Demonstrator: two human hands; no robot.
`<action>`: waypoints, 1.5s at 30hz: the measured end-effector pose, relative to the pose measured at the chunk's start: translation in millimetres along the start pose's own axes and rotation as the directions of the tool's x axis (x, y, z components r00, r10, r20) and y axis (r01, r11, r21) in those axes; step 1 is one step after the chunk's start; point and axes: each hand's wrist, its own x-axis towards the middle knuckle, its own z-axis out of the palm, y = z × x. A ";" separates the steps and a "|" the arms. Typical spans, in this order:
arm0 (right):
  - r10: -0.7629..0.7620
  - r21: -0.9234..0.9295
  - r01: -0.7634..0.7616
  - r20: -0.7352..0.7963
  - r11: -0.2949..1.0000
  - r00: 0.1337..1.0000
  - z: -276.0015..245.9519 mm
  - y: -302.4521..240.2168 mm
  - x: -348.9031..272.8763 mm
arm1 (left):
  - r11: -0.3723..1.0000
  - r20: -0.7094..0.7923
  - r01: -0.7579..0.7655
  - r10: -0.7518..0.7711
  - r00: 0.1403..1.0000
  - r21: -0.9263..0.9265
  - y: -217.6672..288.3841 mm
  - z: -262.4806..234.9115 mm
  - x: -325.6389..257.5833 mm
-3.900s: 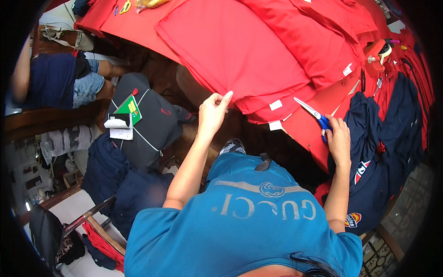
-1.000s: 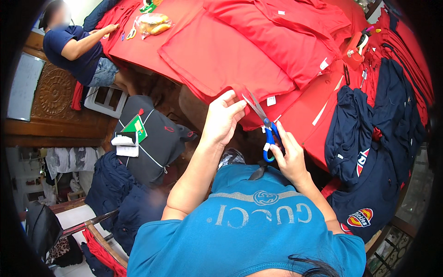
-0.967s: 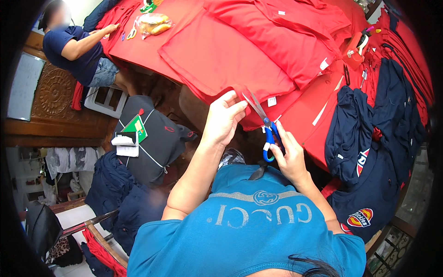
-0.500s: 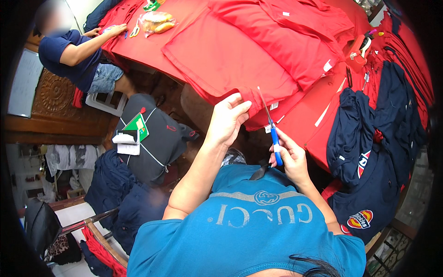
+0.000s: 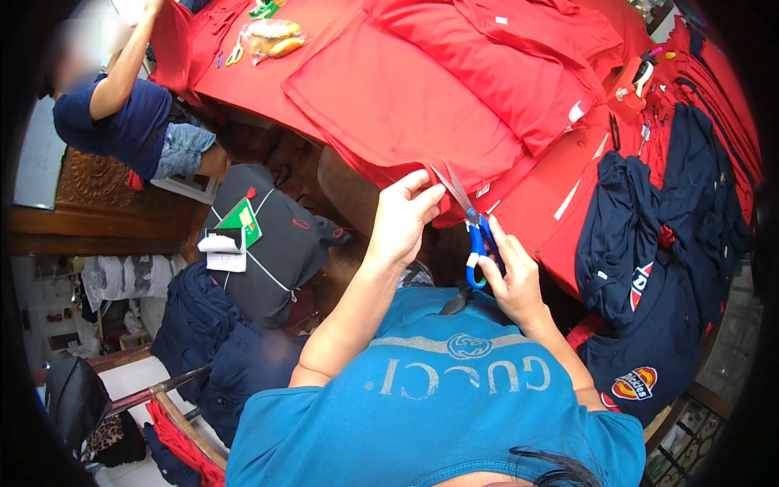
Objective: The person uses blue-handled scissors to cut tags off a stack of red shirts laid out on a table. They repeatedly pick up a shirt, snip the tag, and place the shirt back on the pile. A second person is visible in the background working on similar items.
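Observation:
My left hand (image 5: 402, 217) pinches the near edge of a red garment (image 5: 389, 114), which lies flat on the table, its hem lifted slightly at my fingertips. In my right hand (image 5: 515, 280) is a pair of scissors (image 5: 472, 216) with blue handles, my thumb and fingers at the loops. The blades are spread apart and point up toward the hem, close to my left fingertips. Whether the blades touch cloth or thread I cannot tell. A small white label shows on the red cloth just beyond the blades.
Dark blue garments (image 5: 617, 235) hang over the table's right side. At the far left a person (image 5: 122, 122) holds up red cloth. Yellow-handled scissors (image 5: 234, 55) and a bagged yellow item (image 5: 276, 38) lie on the table. A tied dark bundle (image 5: 272, 219) stands left of me.
The scissors' blades have opened and turned a little leftward, and the handle loops have spread. My left hand has barely moved. The person at far left has raised both arms, lifting red cloth.

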 end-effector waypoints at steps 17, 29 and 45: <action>0.357 0.442 -0.433 0.248 0.785 0.901 -2.8 8.1 -13.1 | 0.999 -0.028 0.007 -0.008 1.000 -0.047 -9.8 -6.3 -2.6; 0.188 0.249 -0.214 0.126 0.945 0.974 -6.1 2.9 -3.3 | 0.999 -0.045 -0.034 0.033 0.998 -0.019 -9.1 3.6 -11.1; 0.337 0.535 -0.356 0.137 0.766 0.932 -12.5 19.1 -21.7 | 0.966 -0.074 0.065 -0.086 0.994 -0.249 -15.6 -11.7 -4.4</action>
